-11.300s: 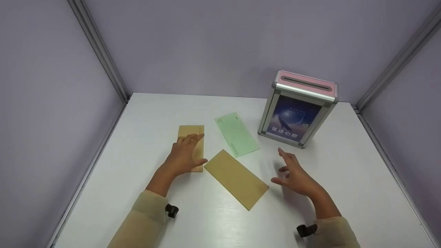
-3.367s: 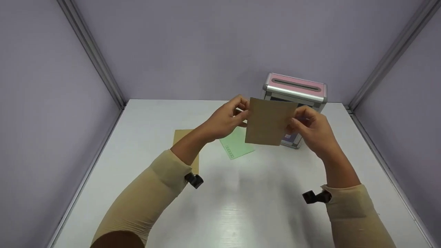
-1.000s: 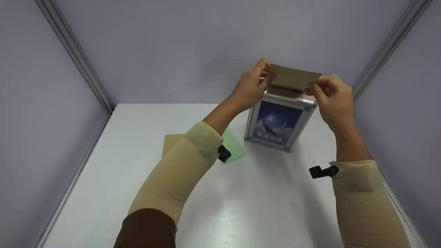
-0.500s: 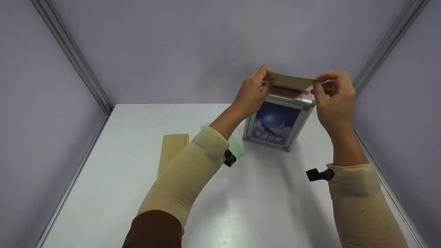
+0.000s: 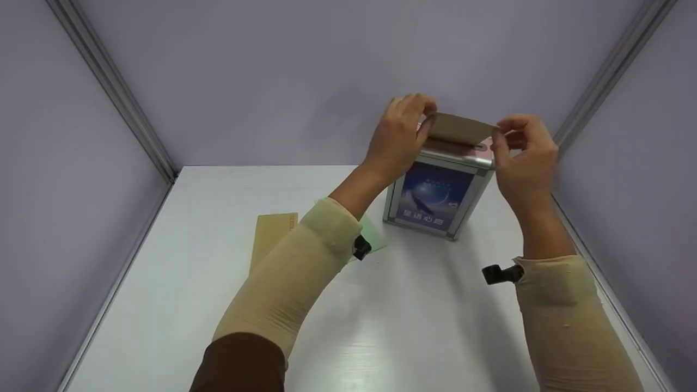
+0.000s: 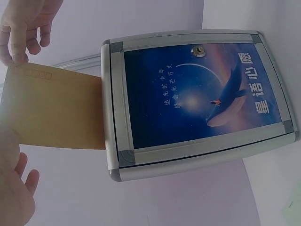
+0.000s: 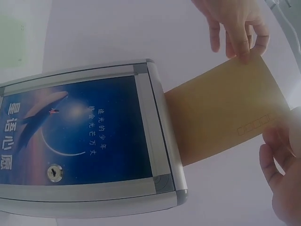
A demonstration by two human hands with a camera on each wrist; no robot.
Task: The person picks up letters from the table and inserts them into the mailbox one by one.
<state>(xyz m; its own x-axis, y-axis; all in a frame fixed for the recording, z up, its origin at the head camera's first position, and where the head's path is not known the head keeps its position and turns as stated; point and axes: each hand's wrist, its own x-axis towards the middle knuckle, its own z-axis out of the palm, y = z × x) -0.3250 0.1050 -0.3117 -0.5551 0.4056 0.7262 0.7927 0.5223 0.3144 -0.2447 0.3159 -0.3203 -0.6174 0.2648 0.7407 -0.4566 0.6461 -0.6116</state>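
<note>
Over the pink top of a silver-framed slotted box (image 5: 435,196), my two hands hold a brown envelope (image 5: 463,129) by its upper corners. The left hand (image 5: 397,133) pinches the left corner between thumb and fingers. At the other corner, the right hand (image 5: 525,160) has thumb and fingertips on the edge. Both wrist views show the envelope (image 6: 56,108) standing up from the box top, its lower end hidden behind the box's rim. Printed postcode squares show near one edge of the envelope (image 7: 221,108) in the right wrist view.
A second brown envelope (image 5: 269,234) lies on the white table (image 5: 381,326), partly under the left sleeve. To its right a light green envelope (image 5: 373,234) is mostly covered by the left forearm. Grey walls (image 5: 283,81) stand behind and on both sides.
The brown envelope from mid-table was picked up and carried to the box top. Over the last second it has come down a little, and the left hand's fingers have shifted at its corner.
</note>
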